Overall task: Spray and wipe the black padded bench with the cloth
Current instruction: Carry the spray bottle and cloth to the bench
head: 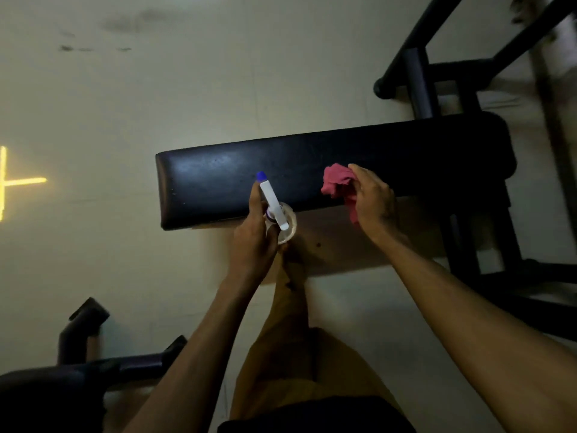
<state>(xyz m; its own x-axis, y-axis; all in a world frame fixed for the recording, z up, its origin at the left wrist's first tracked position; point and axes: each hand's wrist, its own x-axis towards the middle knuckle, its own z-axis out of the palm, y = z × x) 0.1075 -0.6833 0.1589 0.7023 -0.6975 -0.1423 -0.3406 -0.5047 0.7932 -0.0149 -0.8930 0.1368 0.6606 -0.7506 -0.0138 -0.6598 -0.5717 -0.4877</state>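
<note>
The black padded counter (312,170) ran lengthwise left to right across the person's front. The left hand (254,235) gripped the spray bottle (276,207) at its near edge, nozzle aimed over the pad. The right hand (373,198), nearer the middle, clutched the pink cloth (337,182) against the pad.

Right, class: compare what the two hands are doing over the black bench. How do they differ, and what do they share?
The left hand grips a white spray bottle, while the right hand holds a bunched pink cloth. The spray bottle is rigid, its blue nozzle aimed at the bench; the cloth is soft and crumpled. The left hand sits at the bench's near edge, the right hand over the pad. Both hands hold cleaning tools.
</note>
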